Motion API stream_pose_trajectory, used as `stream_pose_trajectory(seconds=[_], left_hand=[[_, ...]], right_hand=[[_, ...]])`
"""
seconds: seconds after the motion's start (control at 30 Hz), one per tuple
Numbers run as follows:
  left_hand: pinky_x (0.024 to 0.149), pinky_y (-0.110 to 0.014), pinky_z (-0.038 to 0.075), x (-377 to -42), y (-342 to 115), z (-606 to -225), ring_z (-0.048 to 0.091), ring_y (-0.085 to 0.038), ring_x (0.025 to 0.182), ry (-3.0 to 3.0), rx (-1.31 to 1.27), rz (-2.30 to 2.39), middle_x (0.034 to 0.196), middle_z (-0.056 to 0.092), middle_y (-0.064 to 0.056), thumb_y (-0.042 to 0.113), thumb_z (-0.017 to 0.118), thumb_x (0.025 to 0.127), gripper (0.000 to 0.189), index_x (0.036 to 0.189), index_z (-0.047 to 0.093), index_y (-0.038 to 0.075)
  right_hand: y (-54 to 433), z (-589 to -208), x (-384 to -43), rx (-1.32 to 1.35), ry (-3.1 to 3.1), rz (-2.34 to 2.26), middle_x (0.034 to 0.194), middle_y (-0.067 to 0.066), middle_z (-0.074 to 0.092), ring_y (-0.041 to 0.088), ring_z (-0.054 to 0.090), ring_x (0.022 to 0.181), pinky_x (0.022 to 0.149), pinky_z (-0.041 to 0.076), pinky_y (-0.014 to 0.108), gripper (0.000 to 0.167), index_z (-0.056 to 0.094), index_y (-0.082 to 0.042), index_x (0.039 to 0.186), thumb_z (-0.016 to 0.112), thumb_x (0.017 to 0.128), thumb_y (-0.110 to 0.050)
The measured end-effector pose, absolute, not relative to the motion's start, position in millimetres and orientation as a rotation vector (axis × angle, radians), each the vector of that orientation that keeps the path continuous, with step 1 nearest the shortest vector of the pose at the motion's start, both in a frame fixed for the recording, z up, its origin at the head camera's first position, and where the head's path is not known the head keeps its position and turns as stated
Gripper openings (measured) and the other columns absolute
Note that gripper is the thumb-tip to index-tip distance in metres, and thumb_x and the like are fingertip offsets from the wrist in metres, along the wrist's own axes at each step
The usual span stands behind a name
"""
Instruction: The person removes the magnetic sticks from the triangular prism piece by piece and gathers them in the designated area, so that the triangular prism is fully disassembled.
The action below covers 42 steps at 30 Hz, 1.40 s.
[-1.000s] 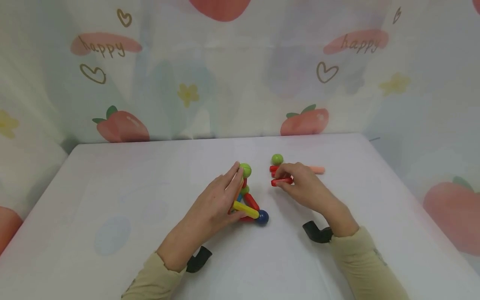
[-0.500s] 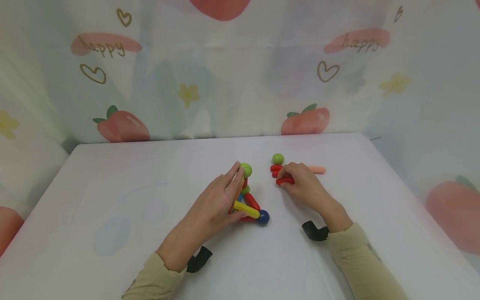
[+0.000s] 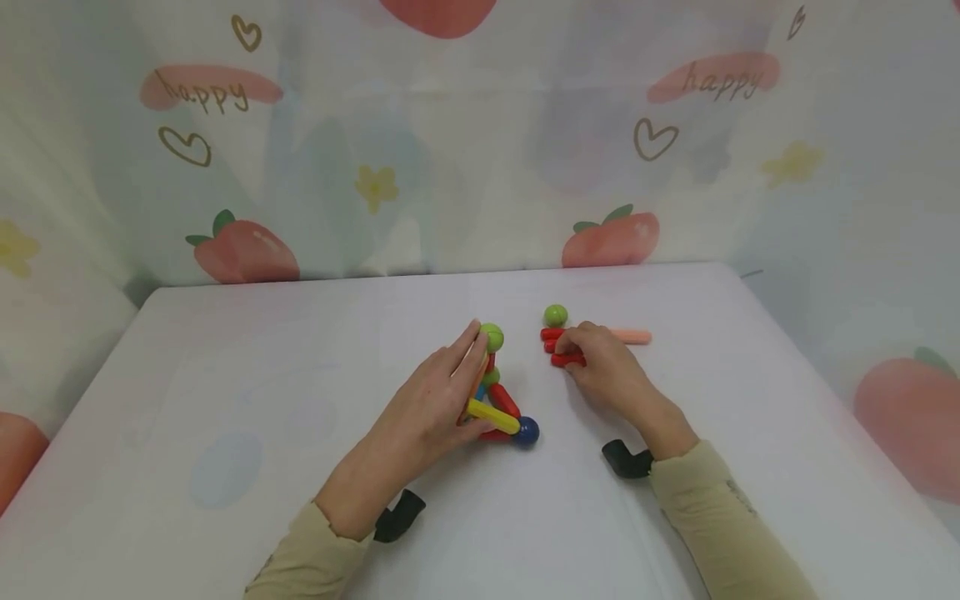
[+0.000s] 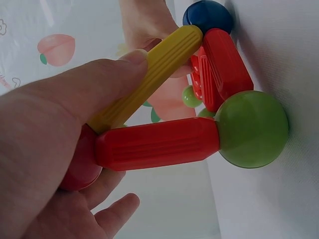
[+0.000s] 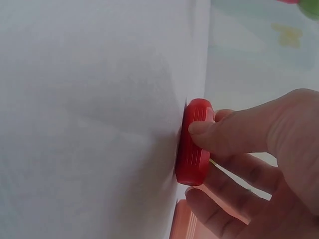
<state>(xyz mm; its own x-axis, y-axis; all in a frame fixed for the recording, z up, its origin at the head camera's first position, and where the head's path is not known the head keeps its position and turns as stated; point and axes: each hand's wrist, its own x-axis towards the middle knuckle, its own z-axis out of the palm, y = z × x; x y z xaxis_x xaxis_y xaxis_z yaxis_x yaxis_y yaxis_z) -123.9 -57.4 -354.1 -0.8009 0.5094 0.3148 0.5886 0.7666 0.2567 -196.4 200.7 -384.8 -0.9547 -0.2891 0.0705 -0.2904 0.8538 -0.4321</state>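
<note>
My left hand holds a structure of magnetic building sticks and balls. Its thumb lies on a yellow stick, close to a red ball partly hidden by the hand. A red stick runs from that ball to a green ball at the table. The blue ball joins the yellow stick's other end, and another green ball tops the structure by the fingertips. My right hand pinches a short red stick lying against the table, thumb on its near side.
Two more short red sticks lie in a row just beyond the right hand. A peach-coloured stick and a loose green ball are beside them. Printed cloth hangs behind the white table.
My right hand has shifted slightly right, bringing its short red stick into line with the other red ones. The left hand and structure have stayed in place.
</note>
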Motion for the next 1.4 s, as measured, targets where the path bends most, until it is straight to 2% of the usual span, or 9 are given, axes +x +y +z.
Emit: stream_pose_trajectory(seconds=[0.27,0.6,0.97,1.23,1.4], left_hand=[[0.109,-0.035,0.046,-125,-58,-357,0.054,-0.026,0.130,-2.718,-0.878,-0.501,0.160,0.033,-0.013,0.034,0.087,0.076,0.100,0.153,0.031,0.003],[0.108,-0.036,0.046,-126,-58,-356,0.054,-0.027,0.131,-2.713,-0.883,-0.502,0.159,0.034,-0.015,0.033,0.087,0.075,0.100,0.152,0.032,0.001],[0.109,-0.036,0.046,-126,-58,-356,0.053,-0.027,0.132,-2.737,-0.866,-0.512,0.160,0.033,-0.013,0.033,0.087,0.075,0.100,0.153,0.032,0.003],[0.109,-0.036,0.046,-126,-59,-355,0.054,-0.026,0.130,-2.712,-0.879,-0.509,0.160,0.033,-0.013,0.034,0.086,0.078,0.098,0.153,0.032,0.002],[0.113,-0.039,0.041,-126,-59,-355,0.053,-0.025,0.133,-2.726,-0.869,-0.514,0.160,0.033,-0.013,0.032,0.076,0.088,0.084,0.153,0.032,0.003]], right_hand=[[202,-384,-196,0.470,-2.995,0.737,0.104,0.010,0.062,0.028,0.057,0.103,0.092,0.054,0.046,0.018,0.068,-0.006,0.101,0.066,0.088,0.007],[200,-389,-197,0.427,-2.952,0.615,0.099,0.012,0.061,0.030,0.056,0.099,0.086,0.056,0.044,0.010,0.069,-0.005,0.095,0.070,0.088,0.002],[200,-386,-197,0.370,-2.982,0.616,0.102,0.012,0.061,0.030,0.055,0.100,0.088,0.055,0.045,0.009,0.069,-0.005,0.097,0.071,0.089,-0.003],[191,-369,-190,0.549,-2.919,0.824,0.099,0.009,0.063,0.024,0.059,0.093,0.084,0.057,0.041,0.010,0.069,-0.007,0.098,0.071,0.089,-0.005],[182,-358,-178,0.750,-2.910,0.947,0.098,0.003,0.064,0.019,0.062,0.093,0.082,0.058,0.039,0.009,0.069,-0.008,0.099,0.069,0.091,-0.007]])
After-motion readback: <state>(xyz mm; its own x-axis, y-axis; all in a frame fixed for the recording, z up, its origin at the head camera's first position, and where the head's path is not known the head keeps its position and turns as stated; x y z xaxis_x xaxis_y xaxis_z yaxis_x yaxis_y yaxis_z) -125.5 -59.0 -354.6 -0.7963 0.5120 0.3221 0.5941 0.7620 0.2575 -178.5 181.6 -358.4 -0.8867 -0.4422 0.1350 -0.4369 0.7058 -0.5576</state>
